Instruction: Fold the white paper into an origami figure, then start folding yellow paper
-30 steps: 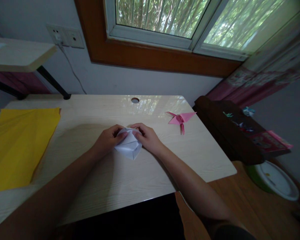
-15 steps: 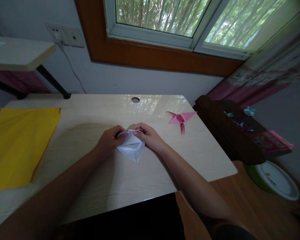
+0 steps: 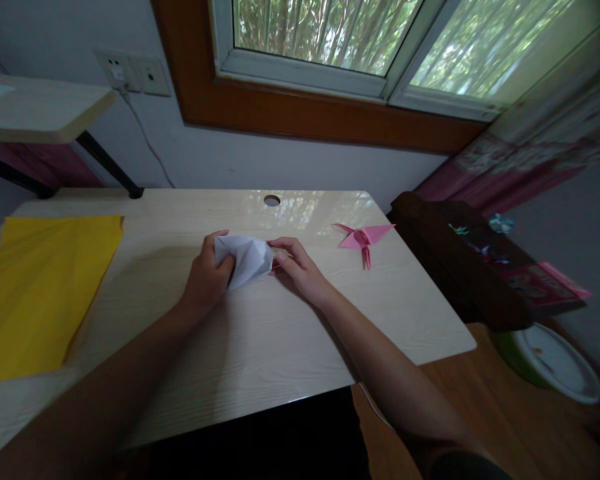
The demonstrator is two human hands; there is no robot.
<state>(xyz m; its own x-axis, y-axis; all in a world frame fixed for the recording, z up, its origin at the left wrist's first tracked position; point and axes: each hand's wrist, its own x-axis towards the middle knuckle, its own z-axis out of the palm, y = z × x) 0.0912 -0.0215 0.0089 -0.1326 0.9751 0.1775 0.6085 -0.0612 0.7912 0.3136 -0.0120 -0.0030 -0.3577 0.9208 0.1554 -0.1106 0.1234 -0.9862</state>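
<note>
A piece of white folded paper (image 3: pixel 250 259) is held just above the table, its creased faces turned partly sideways. My left hand (image 3: pixel 204 273) is closed on its left end, thumb pressed on the near face and fingers behind. At the paper's right end, my right hand (image 3: pixel 301 268) has its thumb and fingertips closed around the edge; the exact grip there is partly hidden. To the right of that hand lies a pink folded-paper figure (image 3: pixel 365 237) with pointed ends, touched by neither hand.
Large yellow sheets (image 3: pixel 45 293) lie on the left of the pale wooden table (image 3: pixel 290 353). A raised shelf (image 3: pixel 40 110) stands at the back left. Beyond the right edge are a dark wooden cabinet (image 3: pixel 430 247) with small items and a green-and-white bin (image 3: pixel 555 367).
The white paper has been turned, so its point no longer faces me and it extends sideways. My left hand has shifted left, and my right hand has moved to the paper's right end.
</note>
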